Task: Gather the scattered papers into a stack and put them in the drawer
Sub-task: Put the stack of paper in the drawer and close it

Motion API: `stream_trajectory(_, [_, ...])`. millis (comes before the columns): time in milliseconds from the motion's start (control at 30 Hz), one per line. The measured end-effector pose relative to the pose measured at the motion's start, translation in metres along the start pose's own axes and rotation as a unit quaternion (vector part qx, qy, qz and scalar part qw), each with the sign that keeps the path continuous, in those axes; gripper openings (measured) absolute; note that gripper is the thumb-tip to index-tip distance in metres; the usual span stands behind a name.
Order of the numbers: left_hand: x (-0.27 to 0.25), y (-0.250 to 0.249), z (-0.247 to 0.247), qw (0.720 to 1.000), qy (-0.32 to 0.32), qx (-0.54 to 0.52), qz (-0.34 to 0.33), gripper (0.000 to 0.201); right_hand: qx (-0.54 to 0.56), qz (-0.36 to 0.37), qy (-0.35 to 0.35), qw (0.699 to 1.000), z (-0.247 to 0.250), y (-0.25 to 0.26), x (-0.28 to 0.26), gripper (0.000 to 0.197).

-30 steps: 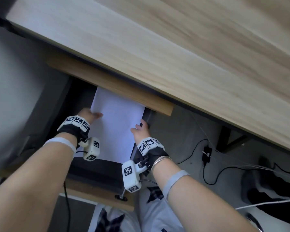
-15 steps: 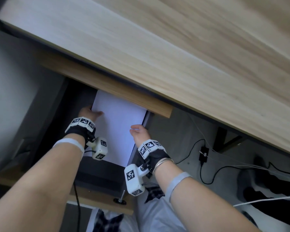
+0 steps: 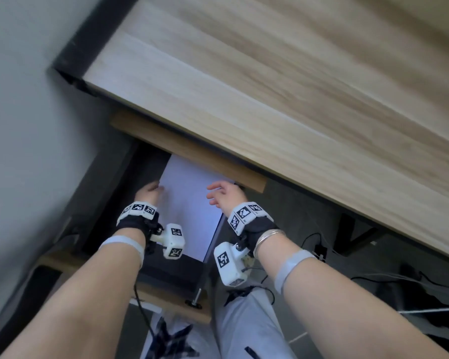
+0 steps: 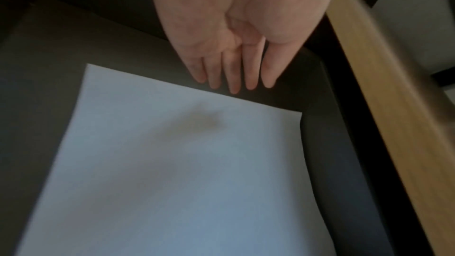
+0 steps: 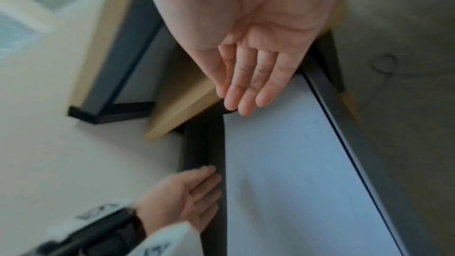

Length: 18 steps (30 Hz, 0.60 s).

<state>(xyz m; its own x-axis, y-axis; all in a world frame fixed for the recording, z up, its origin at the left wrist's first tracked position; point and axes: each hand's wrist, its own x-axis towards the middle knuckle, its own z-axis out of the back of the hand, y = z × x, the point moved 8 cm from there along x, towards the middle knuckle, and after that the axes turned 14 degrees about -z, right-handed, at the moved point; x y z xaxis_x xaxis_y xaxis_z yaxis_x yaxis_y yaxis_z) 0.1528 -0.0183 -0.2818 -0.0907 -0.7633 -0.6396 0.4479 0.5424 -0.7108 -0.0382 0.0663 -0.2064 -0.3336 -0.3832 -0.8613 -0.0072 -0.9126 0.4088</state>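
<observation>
- In the open dark drawer under the light wooden desktop: stack of plain white paper sheets, lying flat, no print or writing visible.
- Only markings: black-and-white square tag codes on both wrist bands, no readable text.
- Left hand: fingers straight together, palm toward the stack's left edge, holding nothing.
- Right hand: fingers relaxed and extended over the stack's right side, empty; contact with paper unclear.

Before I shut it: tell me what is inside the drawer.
White papers lie flat on the drawer floor. Its far end is hidden under the desk, as is anything beneath the sheets.
</observation>
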Motion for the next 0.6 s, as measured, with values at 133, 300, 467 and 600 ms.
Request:
stream_trajectory(133, [-0.031, 0.028, 0.032, 0.999, -0.035, -0.013, 0.037, 0.038, -0.062, 0.118, -0.024, 0.991, 0.02, 0.058, -0.048, 0.029])
stream_trajectory(300, [-0.074, 0.062, 0.073, 0.995, -0.08, -0.015, 0.056, 0.033, -0.058, 0.227, -0.126, 0.964, 0.068, 0.121, -0.085, 0.031])
stream_trajectory(467, [-0.128, 0.086, 0.109, 0.981, -0.12, 0.087, 0.122, 0.022, -0.162, 0.183, -0.307, 0.92, 0.134, 0.121, -0.069, 0.036])
stream_trajectory(600, [-0.176, 0.085, 0.093, 0.924, 0.032, 0.344, 0.161, 0.075, -0.229, 0.142, -0.403, 0.875, 0.158, 0.091, -0.051, 0.049])
